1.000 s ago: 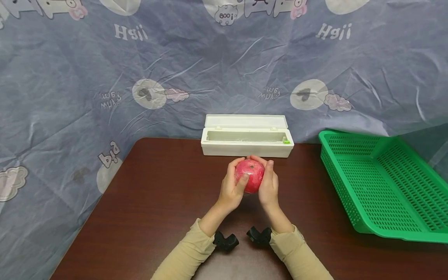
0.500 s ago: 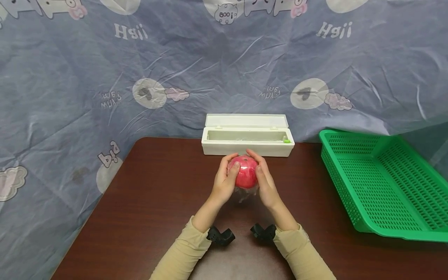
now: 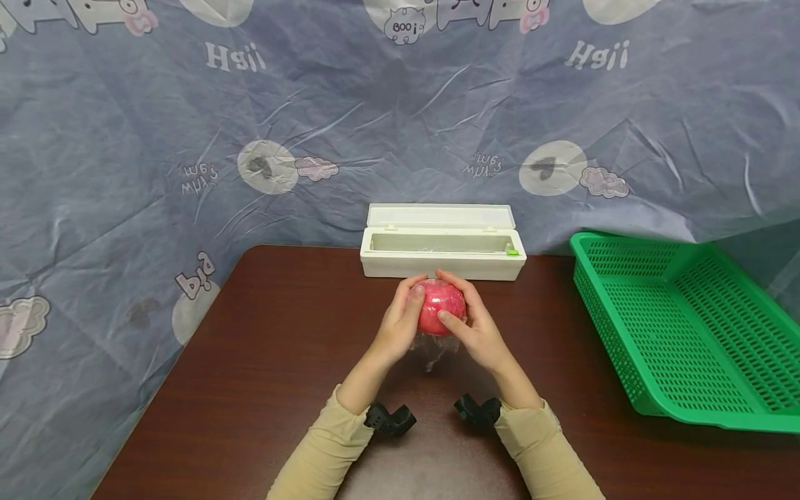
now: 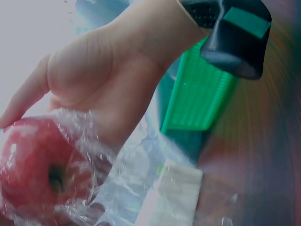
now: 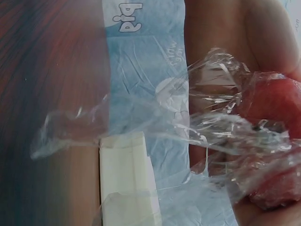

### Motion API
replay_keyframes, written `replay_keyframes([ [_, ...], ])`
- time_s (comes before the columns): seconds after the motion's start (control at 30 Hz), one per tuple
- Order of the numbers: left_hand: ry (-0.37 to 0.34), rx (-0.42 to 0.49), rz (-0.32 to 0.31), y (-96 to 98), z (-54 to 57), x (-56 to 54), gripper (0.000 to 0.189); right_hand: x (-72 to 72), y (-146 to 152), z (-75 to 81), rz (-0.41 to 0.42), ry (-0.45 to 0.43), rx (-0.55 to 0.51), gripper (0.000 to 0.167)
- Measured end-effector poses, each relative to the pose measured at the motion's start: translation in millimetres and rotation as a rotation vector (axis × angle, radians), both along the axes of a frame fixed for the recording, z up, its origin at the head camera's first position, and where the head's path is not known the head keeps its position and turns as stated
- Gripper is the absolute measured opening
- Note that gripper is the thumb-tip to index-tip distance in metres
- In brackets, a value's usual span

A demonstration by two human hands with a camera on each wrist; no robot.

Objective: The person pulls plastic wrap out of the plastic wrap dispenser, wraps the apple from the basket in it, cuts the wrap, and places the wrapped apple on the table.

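Observation:
A red apple is held above the table between the two hands, wrapped in clear cling film. My left hand grips its left side, thumb on the near face. From the right, my right hand curls round it, with the thumb pressed on the front. The left wrist view shows the apple's stem end under wrinkled film. Loose film ends hang below the apple in the head view and stretch out sideways in the right wrist view. The fingers behind the apple are partly hidden.
A long white box, its lid up and a green slider at the right end, stands at the table's back edge. To the right is a green plastic basket. A printed blue-grey sheet hangs behind the brown table.
Both hands and the apple have shifted slightly left. The apple has turned, loose film now shows beneath it, and the right thumb has come round onto its front.

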State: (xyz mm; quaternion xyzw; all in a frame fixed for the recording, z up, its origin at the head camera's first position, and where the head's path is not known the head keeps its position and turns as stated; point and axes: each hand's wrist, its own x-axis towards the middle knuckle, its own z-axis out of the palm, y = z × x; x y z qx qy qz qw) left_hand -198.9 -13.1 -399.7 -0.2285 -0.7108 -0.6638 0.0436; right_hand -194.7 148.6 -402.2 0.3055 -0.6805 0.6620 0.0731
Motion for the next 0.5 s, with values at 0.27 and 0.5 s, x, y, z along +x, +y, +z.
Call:
replay_keyframes([
  [0.27, 0.019, -0.058, -0.081, -6.1, -2.0, -3.2, 0.047, -0.8, 1.9, 1.2, -0.099, 0.054, -0.070, 0.049],
  [0.5, 0.091, -0.167, -0.018, -11.2, 2.5, -2.2, 0.071, -1.3, 6.4, 4.0, -0.162, 0.060, -0.120, 0.045],
])
